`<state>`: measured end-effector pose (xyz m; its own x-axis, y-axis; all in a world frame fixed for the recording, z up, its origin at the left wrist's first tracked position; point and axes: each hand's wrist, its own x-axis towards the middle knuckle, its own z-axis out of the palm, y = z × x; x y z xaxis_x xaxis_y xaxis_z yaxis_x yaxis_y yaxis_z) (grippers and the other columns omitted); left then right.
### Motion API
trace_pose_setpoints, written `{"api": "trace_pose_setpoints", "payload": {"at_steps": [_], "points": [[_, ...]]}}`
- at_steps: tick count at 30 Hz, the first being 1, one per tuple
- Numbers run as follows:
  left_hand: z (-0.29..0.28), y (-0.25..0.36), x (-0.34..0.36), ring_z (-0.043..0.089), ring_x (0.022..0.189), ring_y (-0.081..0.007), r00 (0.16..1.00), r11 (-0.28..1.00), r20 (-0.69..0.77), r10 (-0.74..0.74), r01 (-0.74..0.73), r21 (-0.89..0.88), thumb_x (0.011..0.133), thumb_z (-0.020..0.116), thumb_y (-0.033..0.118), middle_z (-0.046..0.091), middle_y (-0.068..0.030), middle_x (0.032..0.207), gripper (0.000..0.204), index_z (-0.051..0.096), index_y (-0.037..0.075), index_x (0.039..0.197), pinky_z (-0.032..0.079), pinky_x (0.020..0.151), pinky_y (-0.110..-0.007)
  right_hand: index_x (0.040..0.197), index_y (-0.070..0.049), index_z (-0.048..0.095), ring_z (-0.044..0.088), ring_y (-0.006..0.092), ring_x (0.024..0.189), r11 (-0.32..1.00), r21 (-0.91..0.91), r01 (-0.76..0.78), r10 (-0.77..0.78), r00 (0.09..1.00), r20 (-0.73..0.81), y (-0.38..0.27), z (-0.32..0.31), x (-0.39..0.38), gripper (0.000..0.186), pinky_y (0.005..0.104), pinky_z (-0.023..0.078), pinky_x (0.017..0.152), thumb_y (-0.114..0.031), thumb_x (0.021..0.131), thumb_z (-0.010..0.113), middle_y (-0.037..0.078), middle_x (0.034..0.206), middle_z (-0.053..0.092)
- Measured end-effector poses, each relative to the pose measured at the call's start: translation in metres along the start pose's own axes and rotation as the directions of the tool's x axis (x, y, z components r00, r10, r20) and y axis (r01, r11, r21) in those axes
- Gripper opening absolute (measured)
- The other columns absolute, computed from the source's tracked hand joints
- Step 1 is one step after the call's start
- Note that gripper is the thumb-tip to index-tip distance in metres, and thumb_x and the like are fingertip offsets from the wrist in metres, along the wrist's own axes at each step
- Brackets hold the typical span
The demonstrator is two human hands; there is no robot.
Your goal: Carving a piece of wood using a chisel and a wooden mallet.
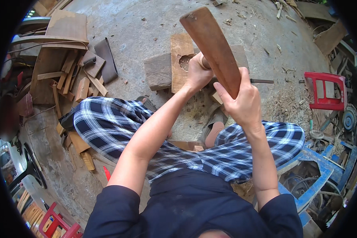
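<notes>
My right hand [244, 101] is closed round the narrow end of a long, flat-sided brown wooden club [210, 43], which slants up and to the left. My left hand [197, 73] grips an upright tool handle [206, 62]; its rounded top shows beside the club, while the lower part is hidden by the hand and club. Just beyond the left hand lies a light-brown wooden block [180, 43] with a rough round hollow [185, 61] cut in it. Under the block is a thick, weathered grey beam [158, 71] lying crosswise.
Wood offcuts [69, 71] and a dark belt-like strip [109, 61] lie at the left. A dark, narrow tool [261, 81] rests right of the beam. Farther right are a red plastic stool [325, 91] and a blue metal frame [305, 178]. Wood chips litter the concrete floor [127, 23].
</notes>
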<state>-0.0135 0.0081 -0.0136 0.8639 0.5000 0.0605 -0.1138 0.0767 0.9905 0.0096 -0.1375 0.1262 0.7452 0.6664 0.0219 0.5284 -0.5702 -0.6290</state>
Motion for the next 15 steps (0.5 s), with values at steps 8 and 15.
{"api": "trace_pose_setpoints", "payload": {"at_steps": [8, 15], "points": [[-0.032, 0.008, 0.042, 0.059, 0.069, -0.0075, 0.917, 0.991, -0.378, -0.129, 0.103, -0.088, 0.085, 0.077, 0.006, 0.067, -0.0034, 0.08, 0.014, 0.063, 0.005, 0.087, 0.05, 0.062, -0.026, 0.113, 0.003, 0.06, 0.073, 0.0251, 0.086, 0.906, 0.404, -0.126, 0.125, 0.992, 0.031, -0.004, -0.011, -0.003, 0.048, 0.0354, 0.055, 0.078, -0.035, 0.09, 0.078, 0.018, 0.094, 0.074], [-0.04, 0.027, 0.041, 0.053, 0.061, -0.0063, 0.925, 0.991, -0.369, -0.096, 0.053, -0.124, 0.088, 0.079, 0.011, 0.06, 0.0031, 0.072, 0.021, 0.06, 0.01, 0.079, 0.045, 0.058, -0.025, 0.114, 0.003, 0.06, 0.073, 0.0238, 0.087, 0.894, 0.424, -0.145, 0.133, 0.989, 0.059, 0.001, -0.008, -0.004, 0.05, 0.0358, 0.056, 0.079, -0.036, 0.089, 0.078, 0.018, 0.094, 0.074]]}}
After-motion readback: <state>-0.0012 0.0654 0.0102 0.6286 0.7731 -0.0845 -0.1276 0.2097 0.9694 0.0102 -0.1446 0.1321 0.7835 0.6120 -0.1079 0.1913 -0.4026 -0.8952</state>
